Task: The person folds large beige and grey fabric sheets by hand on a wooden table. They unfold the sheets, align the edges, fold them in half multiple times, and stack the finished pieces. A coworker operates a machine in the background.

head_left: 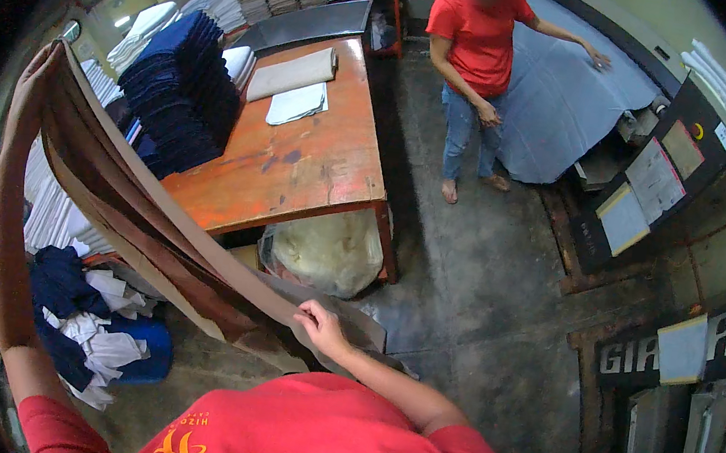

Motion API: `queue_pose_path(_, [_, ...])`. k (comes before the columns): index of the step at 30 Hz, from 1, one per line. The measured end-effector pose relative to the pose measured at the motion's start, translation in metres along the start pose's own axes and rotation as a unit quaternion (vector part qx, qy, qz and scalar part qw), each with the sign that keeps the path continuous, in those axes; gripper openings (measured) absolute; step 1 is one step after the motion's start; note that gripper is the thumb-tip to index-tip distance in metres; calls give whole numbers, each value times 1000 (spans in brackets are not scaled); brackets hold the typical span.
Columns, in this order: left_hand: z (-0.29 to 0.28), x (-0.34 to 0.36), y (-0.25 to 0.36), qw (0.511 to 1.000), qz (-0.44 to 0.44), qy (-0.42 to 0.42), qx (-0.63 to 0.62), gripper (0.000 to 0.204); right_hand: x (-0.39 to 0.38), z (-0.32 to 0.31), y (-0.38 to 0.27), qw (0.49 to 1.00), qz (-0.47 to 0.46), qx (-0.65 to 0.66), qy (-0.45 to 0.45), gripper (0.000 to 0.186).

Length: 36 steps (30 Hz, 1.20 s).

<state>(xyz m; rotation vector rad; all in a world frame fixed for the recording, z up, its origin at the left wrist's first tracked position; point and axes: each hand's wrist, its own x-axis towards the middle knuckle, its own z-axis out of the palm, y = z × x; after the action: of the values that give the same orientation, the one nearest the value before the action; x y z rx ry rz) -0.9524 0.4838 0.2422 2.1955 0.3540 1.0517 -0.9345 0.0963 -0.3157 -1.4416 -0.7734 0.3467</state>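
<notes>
A long brown cloth (168, 227) hangs in folds between my two hands, slanting from the upper left down to the middle. Raised high at the far left, my left hand (37, 75) is closed round its upper end. My right hand (323, 328) pinches the cloth's edge low in front of my body. Below my right hand the lower part of the fabric hangs partly out of sight behind my arm and shirt.
Ahead stands a wooden table (320, 168) with a navy cloth stack (178, 85) and a folded beige cloth (293, 74). A blue tub (150, 353) of loose cloths sits lower left. A co-worker (473, 42) in red touches a wide grey-blue sheet (566, 97) by a machine.
</notes>
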Motion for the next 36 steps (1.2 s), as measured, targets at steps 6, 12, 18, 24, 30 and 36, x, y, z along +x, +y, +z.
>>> queue_pose_path(6, [-18,10,-22,998,3,-44,-43,41,-11,25,18,977,-137,4,-163,16])
queue_pose_path(12, [-11,8,-14,998,39,-16,-50,42,-13,45,53,969,109,-46,-216,21])
queue_pose_path(18, [-95,8,-53,996,34,75,18,50,29,-40,37,991,63,52,104,14])
queue_pose_path(24, [-203,-15,-147,979,-39,185,73,56,21,-59,10,948,103,-240,-185,27])
queue_pose_path(30, [-187,-163,-272,855,-115,66,501,39,70,-36,-9,929,235,285,11,26])
queue_pose_path(36, [-26,-376,-295,848,-201,-291,394,34,136,-18,-122,836,239,493,41,14])
